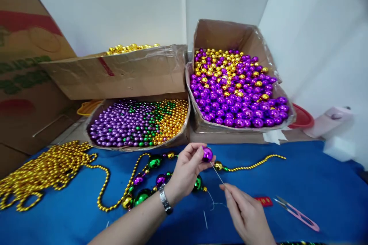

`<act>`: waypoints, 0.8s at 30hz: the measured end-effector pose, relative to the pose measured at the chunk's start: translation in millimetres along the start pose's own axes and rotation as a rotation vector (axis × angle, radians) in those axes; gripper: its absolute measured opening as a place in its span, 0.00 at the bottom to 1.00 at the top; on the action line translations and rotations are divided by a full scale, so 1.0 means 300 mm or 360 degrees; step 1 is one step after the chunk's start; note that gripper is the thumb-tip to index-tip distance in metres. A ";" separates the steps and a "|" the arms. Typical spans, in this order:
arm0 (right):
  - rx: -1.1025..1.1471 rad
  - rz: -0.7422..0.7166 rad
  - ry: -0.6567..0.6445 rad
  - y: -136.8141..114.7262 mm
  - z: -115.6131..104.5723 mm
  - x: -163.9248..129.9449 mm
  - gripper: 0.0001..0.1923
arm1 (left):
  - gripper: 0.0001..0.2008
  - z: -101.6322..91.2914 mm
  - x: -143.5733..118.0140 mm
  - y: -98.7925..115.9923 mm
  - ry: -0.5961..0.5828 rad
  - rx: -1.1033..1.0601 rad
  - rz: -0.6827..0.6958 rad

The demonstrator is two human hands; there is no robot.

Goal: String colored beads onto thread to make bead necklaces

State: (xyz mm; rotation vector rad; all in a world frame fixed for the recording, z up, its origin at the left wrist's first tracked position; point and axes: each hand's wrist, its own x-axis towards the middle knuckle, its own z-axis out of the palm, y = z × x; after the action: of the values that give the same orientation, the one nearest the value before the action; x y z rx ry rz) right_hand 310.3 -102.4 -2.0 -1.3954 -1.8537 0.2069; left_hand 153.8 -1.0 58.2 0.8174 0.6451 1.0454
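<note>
L hand [186,170] pinches purple bead [207,154] w/ thumb + forefinger, just above blue cloth [316,183], front of box of purple/gold balls [238,88]. R hand [247,214] pinches needle [217,174], tip at bead. Bead prob. light, hollow, glossy = slippery, may dent; grip at sides, hole clear. Needle thin, stiff; hold near the rear end. Bead strand [149,178] floppy, below-left of bead.

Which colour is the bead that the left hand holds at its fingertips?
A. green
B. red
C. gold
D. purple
D: the bead pinched in the left hand is shiny purple, and the needle held by the right hand points up to it.
</note>
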 end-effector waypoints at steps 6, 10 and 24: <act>-0.0037 -0.0069 0.0083 0.005 0.002 0.021 0.12 | 0.13 -0.043 -0.022 0.074 -0.0178 0.0666 0.0008; -0.0052 -0.0019 0.0096 0.034 -0.023 -0.004 0.12 | 0.14 -0.185 0.062 0.270 -0.0147 0.1762 0.0367; -0.0111 -0.0038 0.0025 0.081 0.010 -0.045 0.12 | 0.06 -0.561 0.282 0.467 -0.0282 0.3412 -0.0112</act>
State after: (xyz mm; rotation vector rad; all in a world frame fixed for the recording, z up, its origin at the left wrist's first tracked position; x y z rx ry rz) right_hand 327.4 -103.9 -23.9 -1.4171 -1.8800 0.1201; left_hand -15.7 160.5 75.4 2.5786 1.5578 -0.2420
